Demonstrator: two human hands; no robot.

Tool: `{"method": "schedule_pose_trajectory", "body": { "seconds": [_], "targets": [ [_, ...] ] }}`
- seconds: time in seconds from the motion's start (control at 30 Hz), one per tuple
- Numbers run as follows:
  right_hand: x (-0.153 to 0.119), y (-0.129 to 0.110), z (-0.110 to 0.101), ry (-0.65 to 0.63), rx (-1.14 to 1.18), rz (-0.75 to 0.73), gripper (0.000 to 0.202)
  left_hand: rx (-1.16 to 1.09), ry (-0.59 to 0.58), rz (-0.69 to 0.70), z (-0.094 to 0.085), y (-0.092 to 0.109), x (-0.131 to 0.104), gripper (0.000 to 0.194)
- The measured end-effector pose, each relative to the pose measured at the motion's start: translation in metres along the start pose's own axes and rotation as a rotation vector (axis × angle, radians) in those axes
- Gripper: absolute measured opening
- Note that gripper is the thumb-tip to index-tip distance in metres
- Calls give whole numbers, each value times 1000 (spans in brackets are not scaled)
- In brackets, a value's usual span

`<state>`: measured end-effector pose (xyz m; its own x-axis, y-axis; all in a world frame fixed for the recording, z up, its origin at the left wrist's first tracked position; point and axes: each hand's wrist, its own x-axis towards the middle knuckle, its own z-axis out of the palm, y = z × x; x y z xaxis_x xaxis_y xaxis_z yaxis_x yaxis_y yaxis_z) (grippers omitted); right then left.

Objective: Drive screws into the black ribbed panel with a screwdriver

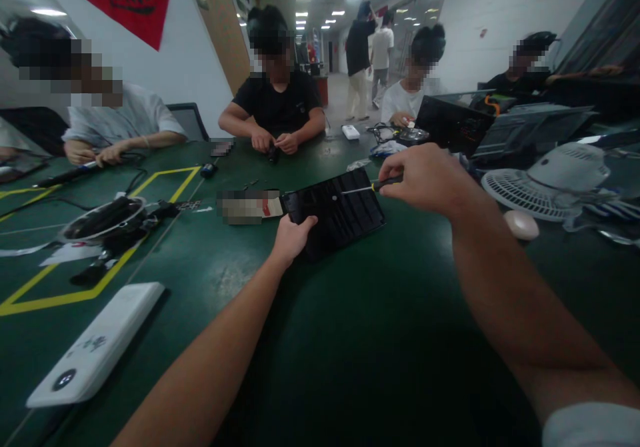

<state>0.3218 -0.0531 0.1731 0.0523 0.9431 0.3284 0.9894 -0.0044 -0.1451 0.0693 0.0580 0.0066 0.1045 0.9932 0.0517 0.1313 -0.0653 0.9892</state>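
Observation:
A black rectangular panel with ridges [357, 215] is tilted above the green table. My left hand [295, 237] grips its lower left edge, thumb on top. In my right hand [417, 175] is a screwdriver [383, 183] with a black and yellow handle, its fingers closed round it. The thin shaft points left across the panel, and its tip is close to a small pale round spot near the panel's middle. Whether the tip touches the panel I cannot tell. Just left of the panel lies a beige and red box [250, 208], partly blurred.
A white device [97, 347] lies at the front left, with a ring-shaped item and cables [107, 219] behind it. On the right are a white fan [545, 180], a white mouse [521, 224] and dark equipment [453, 124]. Several people sit around the green table [390, 340].

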Motion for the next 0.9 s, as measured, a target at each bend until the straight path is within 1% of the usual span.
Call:
{"method": "schedule_pose_trajectory", "body": {
  "seconds": [0.1,0.33,0.53,0.67,0.9],
  "targets": [
    [-1,-2,1,34,18,1,19,6,29,-6,0,1,0,34],
    [3,0,5,33,40,-23,21,-4,21,-14,-1,1,2,37],
    [2,-3,2,29,59,-22,21,11,46,-37,-2,-3,7,42],
    [0,-7,1,31,60,-26,22,10,29,-38,-3,-1,5,42],
    [-1,-11,5,6,78,-44,21,-6,15,-24,-3,0,3,40]
  ]
}}
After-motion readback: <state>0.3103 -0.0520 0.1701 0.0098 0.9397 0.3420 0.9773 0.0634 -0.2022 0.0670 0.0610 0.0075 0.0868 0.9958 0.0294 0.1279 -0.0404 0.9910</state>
